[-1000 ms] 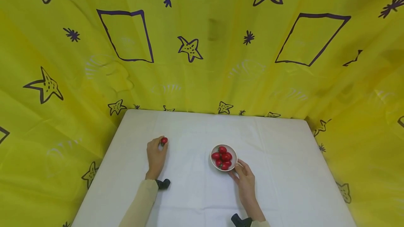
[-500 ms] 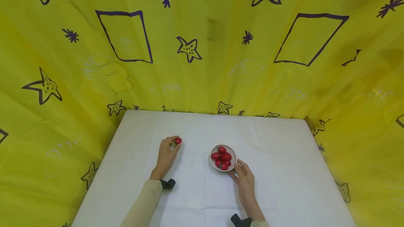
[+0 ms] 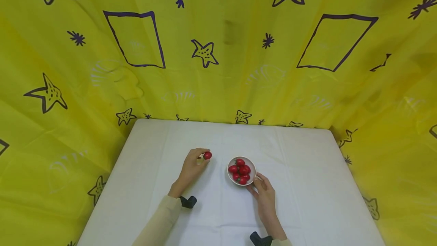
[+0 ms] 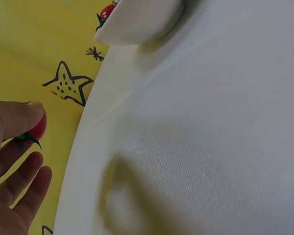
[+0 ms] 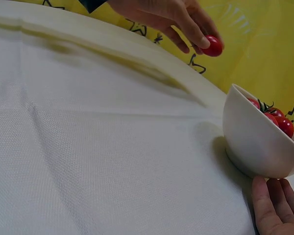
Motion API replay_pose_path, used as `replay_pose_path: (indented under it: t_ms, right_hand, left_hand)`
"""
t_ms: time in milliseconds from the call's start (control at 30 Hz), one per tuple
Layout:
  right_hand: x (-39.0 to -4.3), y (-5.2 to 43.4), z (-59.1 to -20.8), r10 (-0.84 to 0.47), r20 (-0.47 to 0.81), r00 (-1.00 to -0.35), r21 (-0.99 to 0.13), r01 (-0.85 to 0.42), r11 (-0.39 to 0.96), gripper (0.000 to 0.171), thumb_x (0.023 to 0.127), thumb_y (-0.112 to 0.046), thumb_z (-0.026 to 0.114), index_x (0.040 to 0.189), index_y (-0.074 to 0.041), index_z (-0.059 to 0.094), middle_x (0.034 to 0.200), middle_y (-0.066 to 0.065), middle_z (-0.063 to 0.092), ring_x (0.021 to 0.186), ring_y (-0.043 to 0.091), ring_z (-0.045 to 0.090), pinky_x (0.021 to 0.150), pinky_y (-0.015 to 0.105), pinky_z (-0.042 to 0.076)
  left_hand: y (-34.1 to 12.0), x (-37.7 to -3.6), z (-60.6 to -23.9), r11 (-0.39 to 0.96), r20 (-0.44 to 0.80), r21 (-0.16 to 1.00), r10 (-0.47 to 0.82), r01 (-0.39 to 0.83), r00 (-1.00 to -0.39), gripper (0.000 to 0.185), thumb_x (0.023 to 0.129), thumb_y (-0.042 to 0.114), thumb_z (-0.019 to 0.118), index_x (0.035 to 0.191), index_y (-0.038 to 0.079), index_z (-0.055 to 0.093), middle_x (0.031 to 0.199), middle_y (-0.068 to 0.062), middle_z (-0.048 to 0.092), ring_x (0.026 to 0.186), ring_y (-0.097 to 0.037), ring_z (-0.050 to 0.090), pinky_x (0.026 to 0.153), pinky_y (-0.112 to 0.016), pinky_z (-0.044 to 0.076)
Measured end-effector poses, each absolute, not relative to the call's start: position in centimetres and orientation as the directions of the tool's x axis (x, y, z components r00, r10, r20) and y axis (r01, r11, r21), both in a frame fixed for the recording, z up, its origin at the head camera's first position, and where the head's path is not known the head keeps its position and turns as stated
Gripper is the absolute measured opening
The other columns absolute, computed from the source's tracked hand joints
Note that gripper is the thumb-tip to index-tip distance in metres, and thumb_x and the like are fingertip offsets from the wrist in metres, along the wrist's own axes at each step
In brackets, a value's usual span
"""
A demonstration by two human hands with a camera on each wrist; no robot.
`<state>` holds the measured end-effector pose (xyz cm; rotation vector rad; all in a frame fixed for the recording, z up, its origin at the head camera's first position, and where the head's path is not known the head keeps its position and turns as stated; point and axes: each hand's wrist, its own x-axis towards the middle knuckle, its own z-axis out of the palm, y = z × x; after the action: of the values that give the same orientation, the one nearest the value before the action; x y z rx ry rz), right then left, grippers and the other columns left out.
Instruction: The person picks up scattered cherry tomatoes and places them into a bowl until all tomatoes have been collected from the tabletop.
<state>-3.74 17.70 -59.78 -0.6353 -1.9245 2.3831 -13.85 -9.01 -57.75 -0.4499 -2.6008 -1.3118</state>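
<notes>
A red cherry tomato point(image 3: 207, 155) with a green stem is pinched between the thumb and fingertips of my left hand point(image 3: 191, 169), left of a white bowl point(image 5: 255, 139). Its green calyx shows below my thumb in the left wrist view, and the other fingers are loosely bent. The right wrist view has this tomato point(image 5: 213, 46) raised above the table. Several more cherry tomatoes point(image 3: 243, 170) lie in the bowl. My right hand point(image 3: 266, 196) holds the bowl at its near right side, thumb at the rim and fingers low against the wall.
A white cloth point(image 3: 307, 177) covers the table, with light creases. Yellow curtains point(image 3: 218, 86) printed with dark stars and frames hang behind the table and along both sides. A black device point(image 3: 189, 202) sits on my left wrist, another black device point(image 3: 260, 239) on my right.
My left hand has moved to the right with the cherry tomato, from the table's left part closer to the bowl. My right hand and the bowl have stayed in place.
</notes>
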Motion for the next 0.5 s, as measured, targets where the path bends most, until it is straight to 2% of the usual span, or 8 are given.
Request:
replay_pose_path:
  t_ms: [167,500]
  right_hand:
    - [-3.7,17.6,-59.8,0.26,-0.298,-0.918,-0.943,0.24,-0.233,0.049,0.108,-0.023,0.058,0.149,0.001,0.048,0.145,0.022,0.056,0.105,0.003,0.068,0.097,0.03,0.06]
    - [-3.7,17.5,-59.7,0.263,-0.313,-0.912,-0.939,0.257,-0.228,0.049,0.108,-0.024,0.058,0.15,0.0,0.048,0.151,0.024,0.052,0.108,0.002,0.067,0.099,0.031,0.059]
  left_hand:
    - [-7.9,-13.3,-57.1,0.574,0.298,0.71,0.28,0.408,-0.913,0.035,0.091,0.008,0.08,0.125,0.011,0.072,0.122,-0.005,0.074,0.11,-0.022,0.061,0.092,-0.035,0.057]
    - [-5.3,-12.4,-56.6,0.482,0.371,0.673,0.435,0.56,-0.82,0.034,0.091,0.003,0.078,0.124,0.007,0.071,0.119,-0.006,0.074,0.11,-0.022,0.063,0.095,-0.034,0.057]
